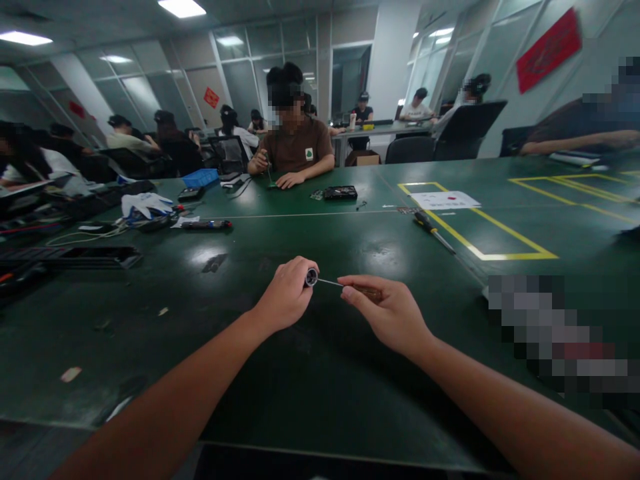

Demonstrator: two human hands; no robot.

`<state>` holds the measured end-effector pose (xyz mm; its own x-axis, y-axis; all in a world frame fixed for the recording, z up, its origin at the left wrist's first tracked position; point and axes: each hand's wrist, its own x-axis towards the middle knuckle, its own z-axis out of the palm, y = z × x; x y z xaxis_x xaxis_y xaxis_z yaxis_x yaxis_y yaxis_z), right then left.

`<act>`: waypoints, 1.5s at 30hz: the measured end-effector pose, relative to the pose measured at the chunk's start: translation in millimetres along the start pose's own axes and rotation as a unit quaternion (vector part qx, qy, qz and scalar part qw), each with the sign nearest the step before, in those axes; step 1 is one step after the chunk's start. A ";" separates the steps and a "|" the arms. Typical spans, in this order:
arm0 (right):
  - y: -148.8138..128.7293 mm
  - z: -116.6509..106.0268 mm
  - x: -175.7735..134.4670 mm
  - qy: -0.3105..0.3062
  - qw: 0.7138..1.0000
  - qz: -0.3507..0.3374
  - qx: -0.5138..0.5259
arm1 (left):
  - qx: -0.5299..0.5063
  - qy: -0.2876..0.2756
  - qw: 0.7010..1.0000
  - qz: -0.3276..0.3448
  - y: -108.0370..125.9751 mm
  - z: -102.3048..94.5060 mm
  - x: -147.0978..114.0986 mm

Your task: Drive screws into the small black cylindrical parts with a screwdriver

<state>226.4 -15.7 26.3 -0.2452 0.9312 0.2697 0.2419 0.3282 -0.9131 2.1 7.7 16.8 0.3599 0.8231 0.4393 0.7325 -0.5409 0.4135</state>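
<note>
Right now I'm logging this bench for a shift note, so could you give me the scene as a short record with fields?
Left hand: grips a dark round-ended part
Right hand: holds a thin-shafted tool, shaft toward that part
Contact: cannot tell
Surface: green table
Farther out: screwdriver beside yellow tape
Opposite: co-worker in brown

Holds a tube (311, 277) in the left hand (286, 291) and a screwdriver (369, 293) in the right hand (395, 313), at the tube's right, above the desk (300, 393). Has a second screwdriver (434, 232) ahead to the right, just before a sheet of paper (445, 200); gloves (145, 205) ahead to the left, with a basket (200, 177) behind. Faces a co-worker (290, 143) across the desk.
</note>
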 end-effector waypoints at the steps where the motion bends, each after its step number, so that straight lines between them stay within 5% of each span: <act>1: 0.1 0.9 0.5 -0.007 1.000 0.009 0.024 | -0.001 0.004 1.000 -0.003 -0.1 0.1 0.2; 9: 7.5 10.9 6.4 -0.034 0.932 0.124 0.340 | -0.031 0.034 0.999 -0.010 -1.3 2.3 0.4; 16: 9.0 3.7 13.3 -0.052 0.883 0.188 0.426 | -0.049 0.042 0.998 0.000 -2.8 2.7 0.1; 22: 4.6 -4.3 14.3 -0.004 0.918 0.122 0.378 | -0.049 0.024 0.998 -0.001 1.3 1.8 -0.3; 31: 1.9 -1.5 5.8 -0.012 0.980 0.044 0.192 | -0.024 0.013 1.000 0.012 3.1 1.5 -0.8; 45: -1.7 -1.5 -1.7 0.009 0.999 -0.011 0.046 | -0.022 0.009 1.000 0.012 2.1 2.9 -1.3</act>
<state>227.7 -17.7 27.9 -0.2317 0.9267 0.2958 0.1481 0.3341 -0.9308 4.8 6.1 14.8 0.3667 0.8062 0.4644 0.6974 -0.5685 0.4363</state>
